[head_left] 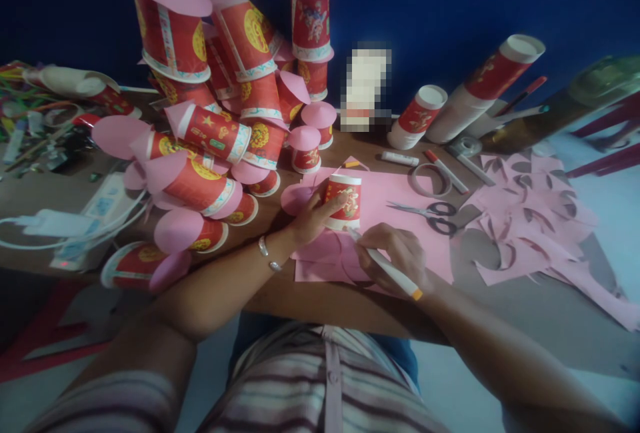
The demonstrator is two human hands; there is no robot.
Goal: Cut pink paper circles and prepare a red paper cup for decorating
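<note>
A red paper cup with gold print stands upside down or upright, I cannot tell which, on pink paper in front of me. My left hand is closed around the cup's left side, its thumb across the front. In my right hand is a white marker with an orange end, its tip close to the cup's lower rim. Curved outlines show on the pink paper under my hands. Scissors with dark handles lie partly spread on the paper to the right.
Many red cups with pink paper cones crowd the left and back. Cut pink scraps cover the right side. A tape roll, a glue stick and cup stacks stand or lie behind. A power strip sits at left.
</note>
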